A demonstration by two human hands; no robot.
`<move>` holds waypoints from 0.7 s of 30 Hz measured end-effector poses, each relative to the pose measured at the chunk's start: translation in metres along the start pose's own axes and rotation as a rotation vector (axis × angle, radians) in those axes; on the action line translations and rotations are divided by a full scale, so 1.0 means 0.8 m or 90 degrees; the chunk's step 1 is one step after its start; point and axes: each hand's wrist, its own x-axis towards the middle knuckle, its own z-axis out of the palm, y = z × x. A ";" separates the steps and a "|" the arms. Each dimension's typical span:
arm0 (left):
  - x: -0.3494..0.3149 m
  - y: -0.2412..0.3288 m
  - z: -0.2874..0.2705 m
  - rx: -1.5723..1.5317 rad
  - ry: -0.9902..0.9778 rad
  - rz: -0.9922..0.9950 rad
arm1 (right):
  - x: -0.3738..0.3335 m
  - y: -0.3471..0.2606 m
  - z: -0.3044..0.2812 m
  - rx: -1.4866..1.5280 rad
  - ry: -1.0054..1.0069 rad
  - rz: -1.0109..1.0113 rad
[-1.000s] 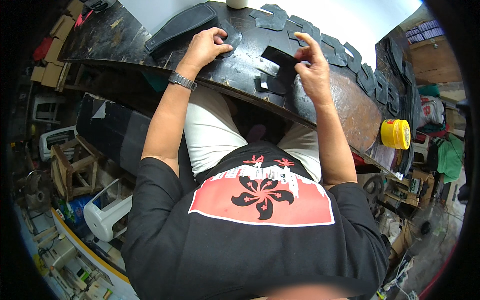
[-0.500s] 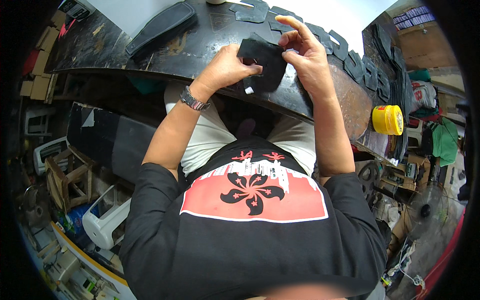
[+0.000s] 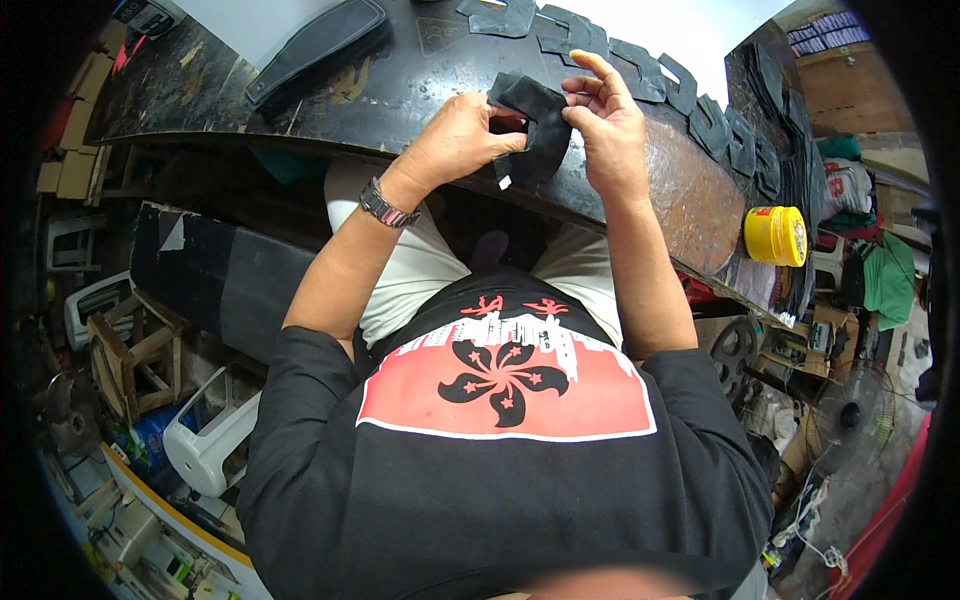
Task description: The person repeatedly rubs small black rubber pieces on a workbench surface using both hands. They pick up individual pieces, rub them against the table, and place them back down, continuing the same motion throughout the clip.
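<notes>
Above the near edge of the dark table, a floppy black leather-like piece [image 3: 541, 104] is held up between my hands. Its upper part is folded over, and a small white bit [image 3: 505, 183] shows at its lower left corner. My left hand [image 3: 455, 138], with a watch on the wrist, pinches the left side between thumb and fingers. On the opposite edge, the thumb and index finger of my right hand [image 3: 612, 130] close on the piece, while the other fingers are bent and raised. Similar black cut pieces [image 3: 640, 72] lie in a curved row beyond my right hand.
A long black padded piece [image 3: 318, 50] lies on the table [image 3: 230, 105] at the far left. At the right edge stands a yellow jar [image 3: 775, 236], near stacked black strips [image 3: 765, 85]. White stools [image 3: 205, 450] and a wooden frame [image 3: 130, 360] are on the left; a fan [image 3: 850, 415] stands right.
The black piece has gone from spread flat to folded over at its top. My right hand has shifted slightly left, and my left hand keeps its pinch.
</notes>
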 end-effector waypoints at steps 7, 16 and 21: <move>-0.003 0.001 0.007 0.043 0.015 -0.008 | -0.008 0.008 0.001 0.034 0.039 -0.022; -0.003 0.007 0.041 -0.021 0.024 0.106 | -0.016 0.005 -0.028 0.155 0.082 0.009; 0.007 -0.001 0.079 -0.086 0.050 0.126 | -0.027 -0.003 -0.064 0.135 0.122 0.004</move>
